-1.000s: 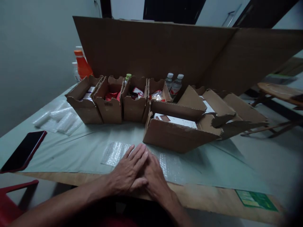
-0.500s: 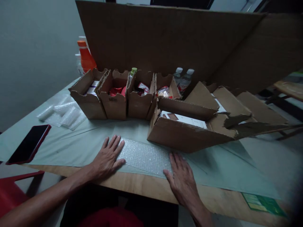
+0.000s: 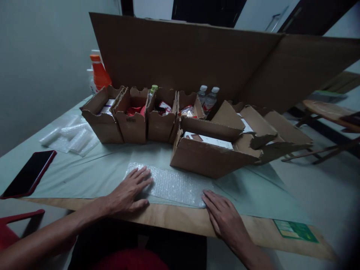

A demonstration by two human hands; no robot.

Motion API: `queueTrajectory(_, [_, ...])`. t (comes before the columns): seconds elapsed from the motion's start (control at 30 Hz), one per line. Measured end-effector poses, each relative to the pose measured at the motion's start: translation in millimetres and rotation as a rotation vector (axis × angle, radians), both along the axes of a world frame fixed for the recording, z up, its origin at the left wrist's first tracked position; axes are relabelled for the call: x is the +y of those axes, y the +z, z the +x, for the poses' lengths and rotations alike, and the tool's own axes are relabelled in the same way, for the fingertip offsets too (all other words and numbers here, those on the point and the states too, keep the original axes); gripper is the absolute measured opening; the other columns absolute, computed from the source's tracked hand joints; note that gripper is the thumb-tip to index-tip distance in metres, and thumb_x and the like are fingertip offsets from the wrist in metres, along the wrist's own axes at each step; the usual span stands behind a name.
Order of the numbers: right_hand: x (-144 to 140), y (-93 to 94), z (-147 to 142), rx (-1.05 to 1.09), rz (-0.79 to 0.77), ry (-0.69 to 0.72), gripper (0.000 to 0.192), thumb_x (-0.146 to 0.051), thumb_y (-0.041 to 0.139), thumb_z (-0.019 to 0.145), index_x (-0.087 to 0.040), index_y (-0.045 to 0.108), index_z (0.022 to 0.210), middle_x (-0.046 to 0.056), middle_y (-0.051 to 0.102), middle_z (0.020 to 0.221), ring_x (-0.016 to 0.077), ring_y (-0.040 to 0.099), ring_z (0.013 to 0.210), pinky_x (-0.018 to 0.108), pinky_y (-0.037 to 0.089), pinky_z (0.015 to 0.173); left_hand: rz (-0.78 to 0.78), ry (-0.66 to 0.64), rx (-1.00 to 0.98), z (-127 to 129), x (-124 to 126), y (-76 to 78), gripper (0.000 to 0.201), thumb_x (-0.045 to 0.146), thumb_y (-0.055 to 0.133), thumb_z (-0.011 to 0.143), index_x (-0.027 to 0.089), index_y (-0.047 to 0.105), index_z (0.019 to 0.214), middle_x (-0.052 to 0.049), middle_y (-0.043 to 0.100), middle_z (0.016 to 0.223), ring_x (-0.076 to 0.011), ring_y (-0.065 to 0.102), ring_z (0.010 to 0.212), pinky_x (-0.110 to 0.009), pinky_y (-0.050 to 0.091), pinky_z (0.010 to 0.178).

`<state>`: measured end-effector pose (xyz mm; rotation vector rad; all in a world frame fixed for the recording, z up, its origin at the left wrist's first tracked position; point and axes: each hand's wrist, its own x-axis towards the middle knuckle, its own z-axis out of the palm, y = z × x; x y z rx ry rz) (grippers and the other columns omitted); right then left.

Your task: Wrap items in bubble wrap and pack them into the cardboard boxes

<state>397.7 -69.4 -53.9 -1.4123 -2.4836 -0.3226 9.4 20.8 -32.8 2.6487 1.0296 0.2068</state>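
A flat strip of bubble wrap (image 3: pixel 177 186) lies on the pale green cloth at the table's near side. My left hand (image 3: pixel 129 193) rests on its left end, palm down, with the fingers spread. At the opposite end, my right hand (image 3: pixel 225 214) touches the strip's edge with outstretched fingers lying close together; the thumb is hidden. Just behind the strip stands a long cardboard box (image 3: pixel 210 155) holding a white carton (image 3: pixel 208 140).
Several cardboard bins (image 3: pixel 131 127) form a row at the back before a tall cardboard panel (image 3: pixel 174 56). More bubble wrap (image 3: pixel 70 135) and a phone (image 3: pixel 29 173) lie on the left. Bottles (image 3: pixel 100 74) stand behind the bins. A green card (image 3: pixel 295 230) lies at the right front edge.
My left hand has slid inward over the bubble wrap, uncovering its left end. My right hand's fingers have drawn together at the right edge. The camera view has shifted.
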Motion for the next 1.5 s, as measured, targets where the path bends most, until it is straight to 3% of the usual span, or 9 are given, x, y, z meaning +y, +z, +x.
queueTrajectory(0.2, [15.9,28.9,-7.1,0.273,0.027,-0.018,0.028,-0.017,0.049,0.094,-0.023,0.071,0.109,0.006,0.078,0.1,0.0218,0.072,0.092,0.042,0.052,0.091,-0.012,-0.038,-0.081,31.3,4.3,-4.2,0.069,0.044,0.067,0.083,0.02,0.048,0.145,-0.016,0.047,0.154,-0.0366,0.038,0.146,-0.06,0.024,0.121])
queueTrajectory(0.37, [16.1,71.1,-7.4,0.522,-0.019,-0.226,0.022,-0.033,0.054,0.093,-0.025,0.071,0.105,0.006,0.076,0.092,0.0218,0.071,0.083,0.034,0.059,0.073,-0.003,0.093,-0.144,13.5,19.4,-6.5,0.043,0.009,0.049,0.082,0.02,0.066,0.12,-0.012,0.07,0.128,-0.0279,0.061,0.124,-0.057,0.031,0.117])
queueTrajectory(0.63, [15.5,116.7,-3.4,0.769,-0.194,-0.404,0.039,-0.052,0.068,0.081,-0.026,0.071,0.11,0.006,0.077,0.093,0.0214,0.074,0.079,0.029,0.059,0.067,-0.569,0.364,-0.406,-35.2,28.6,83.0,0.031,0.042,0.06,0.08,0.022,0.073,0.1,-0.003,0.074,0.085,-0.0207,0.068,0.077,-0.027,0.052,0.07])
queueTrajectory(0.77, [37.8,84.1,-8.0,0.821,-0.356,-0.433,0.044,-0.054,0.065,0.081,-0.021,0.07,0.11,0.003,0.074,0.079,0.0194,0.07,0.067,0.029,0.057,0.06,-0.639,0.481,-0.432,-35.2,41.3,65.7,0.044,0.04,0.065,0.072,0.02,0.069,0.111,-0.001,0.07,0.077,-0.0195,0.065,0.071,-0.025,0.049,0.064])
queueTrajectory(0.87, [50.7,42.9,-4.0,0.607,-0.349,-0.468,0.041,-0.053,0.057,0.085,-0.02,0.071,0.104,0.005,0.075,0.078,0.0224,0.069,0.068,0.034,0.055,0.063,-0.38,0.533,-0.172,-30.1,49.6,29.5,0.043,0.029,0.061,0.075,0.019,0.068,0.116,-0.001,0.068,0.07,-0.0216,0.065,0.07,-0.029,0.048,0.068])
queueTrajectory(1.0, [42.5,23.0,6.2,0.211,-0.09,-0.537,0.047,-0.051,0.047,0.092,-0.016,0.068,0.115,0.015,0.075,0.107,0.0336,0.07,0.095,0.05,0.052,0.082,0.104,0.521,0.078,-27.8,40.0,11.1,0.057,0.026,0.061,0.083,0.015,0.055,0.138,-0.018,0.07,0.111,-0.0355,0.065,0.105,-0.046,0.048,0.092])
queueTrajectory(1.13, [32.0,32.2,-24.0,0.08,0.101,-0.394,0.056,-0.04,0.043,0.099,-0.011,0.044,0.147,0.022,0.06,0.138,0.0376,0.056,0.126,0.054,0.044,0.097,0.338,0.318,-0.054,-3.2,8.7,13.4,0.073,0.045,0.056,0.092,0.017,0.029,0.154,-0.023,0.034,0.158,-0.0428,0.033,0.145,-0.058,0.029,0.115])
queueTrajectory(1.3, [42.2,1.4,-109.7,0.071,-0.08,0.036,0.075,-0.028,0.051,0.092,-0.011,0.021,0.159,0.017,0.042,0.157,0.0296,0.036,0.146,0.049,0.032,0.116,0.255,-0.123,-0.131,61.5,-18.4,-13.5,0.092,0.062,0.043,0.095,0.007,0.005,0.159,-0.022,0.025,0.164,-0.0344,0.013,0.155,-0.052,0.006,0.126])
queueTrajectory(1.5, [46.9,-21.1,-132.0,0.028,-0.186,0.066,0.077,-0.029,0.055,0.087,-0.008,0.03,0.157,0.015,0.036,0.161,0.0288,0.027,0.15,0.048,0.027,0.122,0.144,-0.022,-0.017,66.1,-9.4,-32.4,0.093,0.072,0.032,0.095,0.004,0.018,0.158,-0.025,0.025,0.163,-0.0376,0.016,0.154,-0.057,0.007,0.124])
